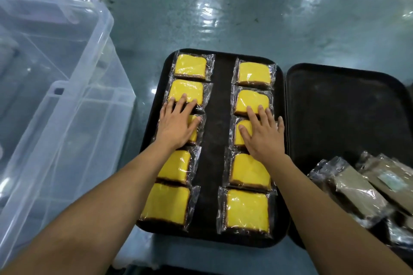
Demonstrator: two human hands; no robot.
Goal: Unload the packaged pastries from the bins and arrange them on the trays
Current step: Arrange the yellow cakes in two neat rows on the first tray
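Bright overhead glare, perhaps slight wide-angle edge warp

Ten yellow-topped cake slices sealed in clear plastic wrappers [247, 210] lie flat in two columns of five on a black rectangular plastic tray [212, 140], a bare strip between the columns. A second black tray [339, 114] sits just right of it, bare at its far end, with a loose pile of brown pastries in clear wrappers [362, 187] heaped on its near end. A clear plastic storage bin [67, 87] stands at left.

left hand [176, 124]: bare, no glove or ring seen
right hand [263, 135]: bare, likewise
forearms: uncovered, no sleeves seen
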